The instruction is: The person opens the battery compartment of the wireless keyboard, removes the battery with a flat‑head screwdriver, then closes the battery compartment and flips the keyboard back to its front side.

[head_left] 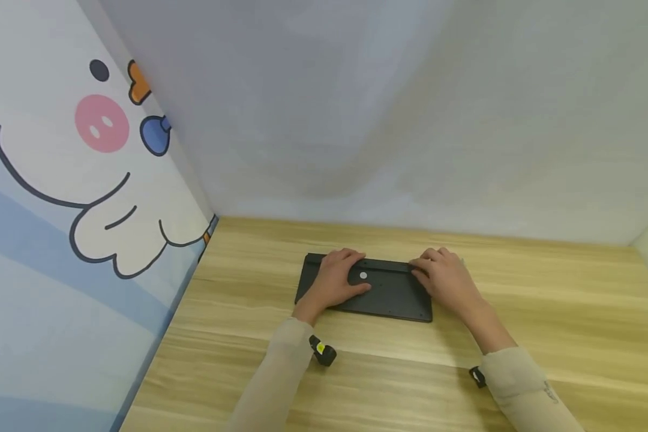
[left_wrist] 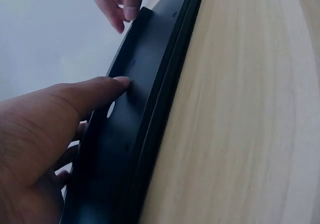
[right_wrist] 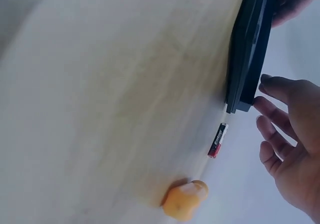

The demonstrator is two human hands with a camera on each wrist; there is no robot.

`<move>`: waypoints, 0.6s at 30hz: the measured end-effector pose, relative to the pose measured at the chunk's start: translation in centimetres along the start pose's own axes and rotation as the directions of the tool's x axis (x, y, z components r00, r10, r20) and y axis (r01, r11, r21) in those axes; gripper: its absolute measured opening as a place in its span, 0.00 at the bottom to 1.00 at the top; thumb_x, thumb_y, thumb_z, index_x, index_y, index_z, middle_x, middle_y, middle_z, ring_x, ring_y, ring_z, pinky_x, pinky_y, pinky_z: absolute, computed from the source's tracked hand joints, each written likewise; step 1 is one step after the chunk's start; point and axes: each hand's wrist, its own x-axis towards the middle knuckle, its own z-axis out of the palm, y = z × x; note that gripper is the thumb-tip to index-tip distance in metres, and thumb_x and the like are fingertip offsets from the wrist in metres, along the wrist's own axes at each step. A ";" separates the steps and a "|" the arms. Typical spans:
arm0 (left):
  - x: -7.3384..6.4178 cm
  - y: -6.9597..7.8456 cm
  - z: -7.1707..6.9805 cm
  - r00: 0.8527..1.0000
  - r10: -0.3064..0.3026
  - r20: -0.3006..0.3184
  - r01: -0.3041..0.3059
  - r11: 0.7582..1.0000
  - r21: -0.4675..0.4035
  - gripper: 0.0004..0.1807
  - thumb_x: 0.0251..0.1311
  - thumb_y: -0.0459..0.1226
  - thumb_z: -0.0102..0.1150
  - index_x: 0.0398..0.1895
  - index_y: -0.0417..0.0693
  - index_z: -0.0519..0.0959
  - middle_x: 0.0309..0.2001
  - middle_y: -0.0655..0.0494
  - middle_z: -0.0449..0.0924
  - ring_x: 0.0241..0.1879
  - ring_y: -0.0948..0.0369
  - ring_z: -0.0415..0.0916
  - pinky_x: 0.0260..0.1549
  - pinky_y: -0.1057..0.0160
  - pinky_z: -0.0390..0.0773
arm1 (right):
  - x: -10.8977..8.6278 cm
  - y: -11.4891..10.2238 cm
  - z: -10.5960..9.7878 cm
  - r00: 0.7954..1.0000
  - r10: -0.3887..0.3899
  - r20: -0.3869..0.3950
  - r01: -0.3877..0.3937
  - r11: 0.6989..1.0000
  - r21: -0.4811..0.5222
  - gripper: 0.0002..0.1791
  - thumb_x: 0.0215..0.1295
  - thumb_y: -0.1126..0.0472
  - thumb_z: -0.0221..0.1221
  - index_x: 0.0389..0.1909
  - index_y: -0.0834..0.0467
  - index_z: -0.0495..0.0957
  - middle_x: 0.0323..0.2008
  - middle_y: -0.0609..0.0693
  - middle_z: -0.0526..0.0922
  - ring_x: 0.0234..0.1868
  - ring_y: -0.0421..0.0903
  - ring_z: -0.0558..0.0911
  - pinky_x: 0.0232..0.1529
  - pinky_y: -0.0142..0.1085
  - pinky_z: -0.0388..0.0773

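Observation:
A black keyboard (head_left: 391,294), apparently underside up, shows a raised ridge along its far side and a round white sticker (head_left: 363,275). My left hand (head_left: 336,280) grips its left half, thumb on the underside and fingers over the far edge. At the far right corner, the thumb and forefinger of my right hand (head_left: 447,279) pinch the ridge. The right wrist view has that hand (right_wrist: 292,139) at the ridge's end, its other fingers loosely curled. Near that end lies a small battery (right_wrist: 218,140) with a black, white and red wrapper.
An orange rounded object (right_wrist: 182,201) lies beyond the battery. A small black device with a yellow mark (head_left: 322,350) is beside the left sleeve, another black device (head_left: 477,377) beside the right. A pale wall (head_left: 410,120) rises behind the wooden table (head_left: 237,288); a cartoon-printed wall (head_left: 59,240) borders the left.

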 end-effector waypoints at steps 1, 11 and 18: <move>0.0 0.2 0.0 1.000 -0.004 0.011 0.003 1.000 0.013 0.39 0.63 0.55 0.67 0.75 0.53 0.69 0.71 0.51 0.71 0.73 0.49 0.66 0.81 0.41 0.55 | -0.2 0.1 -0.1 1.000 0.013 0.004 -0.013 1.000 0.008 0.12 0.67 0.60 0.67 0.49 0.58 0.88 0.42 0.54 0.87 0.41 0.53 0.81 0.43 0.48 0.81; 1.3 3.6 0.6 0.995 -0.024 0.100 0.011 0.992 0.124 0.46 0.63 0.65 0.60 0.79 0.54 0.62 0.76 0.54 0.65 0.78 0.53 0.60 0.84 0.49 0.52 | -1.8 1.0 -1.9 0.990 0.136 0.023 -0.137 0.990 0.040 0.15 0.72 0.56 0.62 0.51 0.62 0.85 0.44 0.57 0.88 0.45 0.58 0.84 0.48 0.52 0.85; 2.0 6.1 1.1 0.993 0.032 0.118 -0.053 0.983 0.176 0.49 0.60 0.68 0.60 0.79 0.54 0.61 0.77 0.55 0.64 0.78 0.56 0.61 0.84 0.50 0.53 | -3.6 1.4 -3.3 0.972 0.228 0.050 -0.228 0.974 0.000 0.11 0.70 0.57 0.63 0.42 0.61 0.84 0.35 0.55 0.87 0.33 0.53 0.85 0.32 0.46 0.84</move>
